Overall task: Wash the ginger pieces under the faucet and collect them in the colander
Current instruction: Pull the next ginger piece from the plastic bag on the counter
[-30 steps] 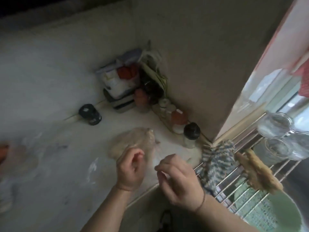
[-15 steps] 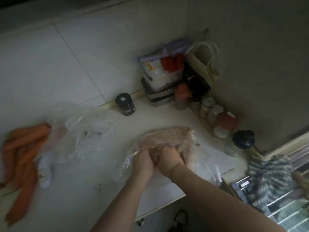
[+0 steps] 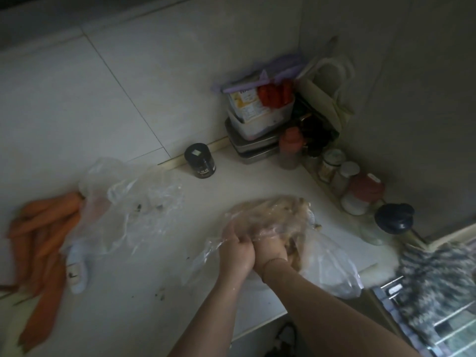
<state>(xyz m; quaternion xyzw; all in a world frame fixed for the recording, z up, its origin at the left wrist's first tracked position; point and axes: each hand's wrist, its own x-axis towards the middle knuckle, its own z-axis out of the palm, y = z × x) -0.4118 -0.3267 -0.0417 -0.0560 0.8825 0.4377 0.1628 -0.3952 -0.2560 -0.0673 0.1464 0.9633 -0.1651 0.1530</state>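
Nearest the camera, two bare forearms reach in from the bottom edge and meet over the pale tabletop point(image 3: 134, 313). The left hand point(image 3: 238, 256) has its grip closed on a fold of the clear plastic bag point(image 3: 332, 264), pinching the film at the bag's near edge. The right hand point(image 3: 273, 251) is pressed against it, fingers curled into the bag's mouth; whether its grip has closed on anything inside cannot be told, as the fingertips are hidden by crumpled plastic. The ginger pieces point(image 3: 273, 215) lie in that bag as a tan, knobbly heap just beyond both hands, on the tabletop.

To the right, near the bottom corner, a mottled grey cloth point(image 3: 438, 284) hangs over a wire rack point(image 3: 458, 331). To the left, a bunch of carrots point(image 3: 43, 240) lies at the tabletop's edge, beside a second clear bag point(image 3: 128, 204) that sits crumpled and open, with a small white object just in front of it whose marking is too blurred to read.

Farther back, a black jar point(image 3: 199, 161) stands by the tiled wall; its lid carries a small pale square label and its side has print that cannot be read. In the corner, stacked containers point(image 3: 257, 117) hold a pale carton with illegible print and red packets, under a purple lid. Along the right wall runs a row of small jars point(image 3: 342, 173), ending at a dark-capped bottle point(image 3: 394, 217).
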